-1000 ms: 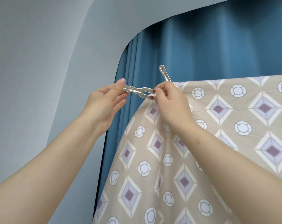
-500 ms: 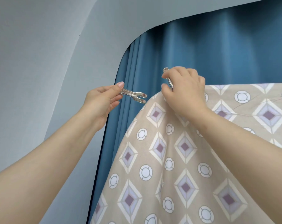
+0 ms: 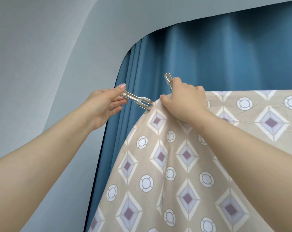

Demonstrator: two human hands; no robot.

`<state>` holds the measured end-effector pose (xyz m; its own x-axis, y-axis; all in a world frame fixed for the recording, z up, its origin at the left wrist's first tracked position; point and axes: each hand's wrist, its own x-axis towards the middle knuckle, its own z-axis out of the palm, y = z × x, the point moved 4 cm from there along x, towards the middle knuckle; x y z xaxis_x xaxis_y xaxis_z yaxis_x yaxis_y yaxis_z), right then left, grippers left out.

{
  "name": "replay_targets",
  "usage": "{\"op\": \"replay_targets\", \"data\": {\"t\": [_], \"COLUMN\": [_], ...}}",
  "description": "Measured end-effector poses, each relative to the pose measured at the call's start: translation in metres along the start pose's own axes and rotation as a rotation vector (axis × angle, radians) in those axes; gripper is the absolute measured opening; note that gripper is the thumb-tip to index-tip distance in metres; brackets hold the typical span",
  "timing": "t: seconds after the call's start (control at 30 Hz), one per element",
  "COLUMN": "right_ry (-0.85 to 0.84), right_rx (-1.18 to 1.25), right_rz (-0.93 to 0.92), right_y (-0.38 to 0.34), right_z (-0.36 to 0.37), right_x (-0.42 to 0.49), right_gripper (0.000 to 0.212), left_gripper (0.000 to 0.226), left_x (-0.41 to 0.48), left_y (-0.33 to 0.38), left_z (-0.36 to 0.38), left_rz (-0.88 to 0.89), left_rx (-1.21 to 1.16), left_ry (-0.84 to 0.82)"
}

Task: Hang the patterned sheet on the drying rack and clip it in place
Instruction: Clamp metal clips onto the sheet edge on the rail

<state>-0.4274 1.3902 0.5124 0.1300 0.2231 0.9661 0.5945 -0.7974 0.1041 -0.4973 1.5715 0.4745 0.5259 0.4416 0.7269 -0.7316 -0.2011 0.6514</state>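
**Patterned sheet at the top edge, a clip in each hand**

The patterned sheet [image 3: 183, 164] hangs in front of us, beige with purple-centred diamonds and white ringed circles, its top edge folded over a line that runs off to the right; the rack beneath is hidden by the cloth. Behind it hangs a blue curtain [image 3: 209, 56], and a grey wall [image 3: 33, 64] fills the left side.

Our left hand [image 3: 101, 106] pinches the handle end of a metal clip [image 3: 137, 101] between thumb and fingers. The clip lies nearly level, its forked end touching the sheet's upper left corner; we cannot tell whether it bites the fabric.

Our right hand [image 3: 183, 99] is curled closed over the sheet's top edge just beside that corner, pressing on the cloth. It also holds a second metal clip [image 3: 168, 79], whose slotted end sticks up above the knuckles.

We can read no writing, brand or label on the clips, sheet or curtain.
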Motion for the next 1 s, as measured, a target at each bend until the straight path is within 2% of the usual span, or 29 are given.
{"op": "replay_targets", "data": {"t": [0.17,1.0], "right_ry": [0.049,0.064], "right_rx": [-0.022,-0.028], "right_rz": [-0.027,-0.048], "right_y": [0.000,0.001], "right_z": [0.003,-0.001], "right_x": [-0.005,-0.010], "right_gripper": [0.038,0.037], "left_gripper": [0.014,0.013], "left_x": [0.001,0.003], "left_y": [0.006,0.009], "left_z": [0.016,-0.006], "left_rz": [0.006,0.011], "left_rx": [0.080,0.090], "left_ry": [-0.061,0.051]}}
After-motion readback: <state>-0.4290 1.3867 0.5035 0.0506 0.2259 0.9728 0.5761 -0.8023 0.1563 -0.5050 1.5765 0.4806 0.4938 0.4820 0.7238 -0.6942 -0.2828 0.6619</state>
